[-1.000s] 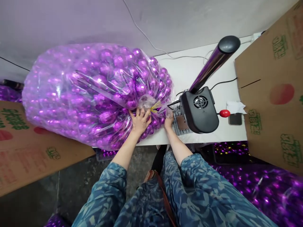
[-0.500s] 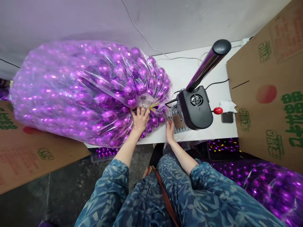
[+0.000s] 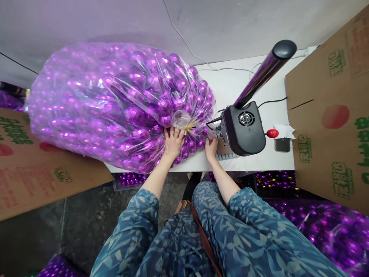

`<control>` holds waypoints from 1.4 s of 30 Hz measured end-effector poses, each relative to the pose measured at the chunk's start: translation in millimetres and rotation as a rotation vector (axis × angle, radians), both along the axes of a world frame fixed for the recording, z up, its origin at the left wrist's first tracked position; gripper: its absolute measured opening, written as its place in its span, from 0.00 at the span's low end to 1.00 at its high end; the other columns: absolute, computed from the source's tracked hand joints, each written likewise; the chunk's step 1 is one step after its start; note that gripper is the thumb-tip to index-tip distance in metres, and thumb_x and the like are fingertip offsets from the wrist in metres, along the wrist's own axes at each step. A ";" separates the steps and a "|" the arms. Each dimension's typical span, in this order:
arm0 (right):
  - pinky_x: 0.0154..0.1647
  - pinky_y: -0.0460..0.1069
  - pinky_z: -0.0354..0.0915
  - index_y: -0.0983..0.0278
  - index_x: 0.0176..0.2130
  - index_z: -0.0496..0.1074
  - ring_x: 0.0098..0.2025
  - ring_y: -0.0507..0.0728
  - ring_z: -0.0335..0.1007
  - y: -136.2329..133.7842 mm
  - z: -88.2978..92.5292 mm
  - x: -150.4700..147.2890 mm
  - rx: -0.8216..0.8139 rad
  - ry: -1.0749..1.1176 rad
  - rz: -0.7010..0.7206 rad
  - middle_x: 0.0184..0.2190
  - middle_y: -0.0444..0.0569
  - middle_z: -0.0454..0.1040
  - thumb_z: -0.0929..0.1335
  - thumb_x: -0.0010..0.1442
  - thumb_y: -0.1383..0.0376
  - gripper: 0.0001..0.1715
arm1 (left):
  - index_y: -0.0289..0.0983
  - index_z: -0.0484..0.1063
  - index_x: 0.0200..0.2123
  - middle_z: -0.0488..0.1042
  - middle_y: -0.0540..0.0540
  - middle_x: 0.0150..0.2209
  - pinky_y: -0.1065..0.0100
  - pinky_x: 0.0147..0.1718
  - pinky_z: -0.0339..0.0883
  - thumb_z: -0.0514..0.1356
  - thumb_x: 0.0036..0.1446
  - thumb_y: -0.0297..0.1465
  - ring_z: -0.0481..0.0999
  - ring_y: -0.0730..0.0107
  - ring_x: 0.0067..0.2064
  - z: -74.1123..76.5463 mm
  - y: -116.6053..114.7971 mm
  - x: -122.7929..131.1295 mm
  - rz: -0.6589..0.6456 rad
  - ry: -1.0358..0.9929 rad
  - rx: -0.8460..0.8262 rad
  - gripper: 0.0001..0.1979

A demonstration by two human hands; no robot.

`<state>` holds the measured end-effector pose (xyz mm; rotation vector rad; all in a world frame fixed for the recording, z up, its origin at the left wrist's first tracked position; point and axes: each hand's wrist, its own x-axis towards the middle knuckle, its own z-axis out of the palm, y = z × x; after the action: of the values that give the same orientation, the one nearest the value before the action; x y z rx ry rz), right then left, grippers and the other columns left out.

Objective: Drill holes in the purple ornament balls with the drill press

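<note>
A big clear plastic bag full of shiny purple faceted balls lies on its side on the white table. A yellow tie gathers its neck at the right end. My left hand rests on the bag just below the tie, with its fingers stretched over the plastic. Right of the bag, my right hand has its fingers closed near a bit of clear film; what they hold is hidden. It is beside a black machine head with a red-knobbed lever, over a metal base plate.
Cardboard boxes stand at the right and left. A dark post rises behind the machine. A dark phone-like block lies on the white table. Below the table are a tray of purple balls and another filled bag.
The view has shifted, so most things appear a little to the right. My right hand has moved up slightly, its fingers now by the clear film. My left hand stays on the bag.
</note>
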<state>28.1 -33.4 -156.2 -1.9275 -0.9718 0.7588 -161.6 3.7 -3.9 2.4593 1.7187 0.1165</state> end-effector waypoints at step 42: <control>0.76 0.58 0.65 0.70 0.62 0.65 0.69 0.52 0.60 -60.9 6.6 -1.0 0.307 -0.505 0.730 0.61 0.57 0.65 0.64 0.64 0.45 0.40 | 0.43 0.74 0.62 0.58 0.33 0.75 0.28 0.74 0.21 0.70 0.55 0.53 0.34 0.33 0.80 -33.0 -132.7 -77.1 0.610 -0.318 0.322 0.35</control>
<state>27.1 -94.3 -149.7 -1.5001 -2.0354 0.4579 -238.7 -129.0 -36.9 1.8502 2.3575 0.8505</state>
